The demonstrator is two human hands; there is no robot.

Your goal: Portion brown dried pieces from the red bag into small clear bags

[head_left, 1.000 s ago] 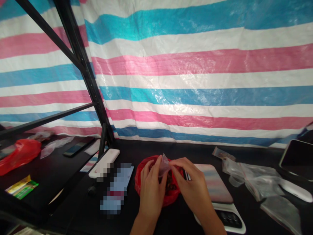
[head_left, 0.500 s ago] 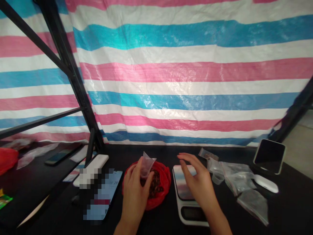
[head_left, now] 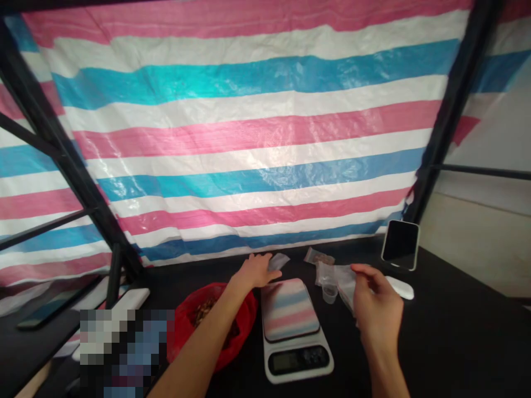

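Note:
My left hand [head_left: 258, 270] reaches past the far edge of a white kitchen scale [head_left: 290, 312], with a small clear plastic bag [head_left: 279, 262] between its thumb and fingers. My right hand [head_left: 378, 298] is curled over a pile of clear plastic bags [head_left: 345, 279], its fingertips closed at their edge. The palm hides part of that pile. Under my left forearm stands a red plastic bag [head_left: 244, 326] with its mouth rolled open, brown pieces [head_left: 202, 312] inside. Nothing lies on the scale's shiny plate.
A small clear cup [head_left: 329, 293] and a bag with brownish contents [head_left: 319, 257] lie behind the scale. At the right are a white rounded object [head_left: 400, 287] and a tilted dark-screened device [head_left: 400, 244]. Blurred phone-like items lie left. Striped sheeting [head_left: 265, 132] hangs behind.
My left hand has moved from above the red bag to beyond the scale with the small plastic bag. My right hand has left the scale for the bag pile. The view has turned right.

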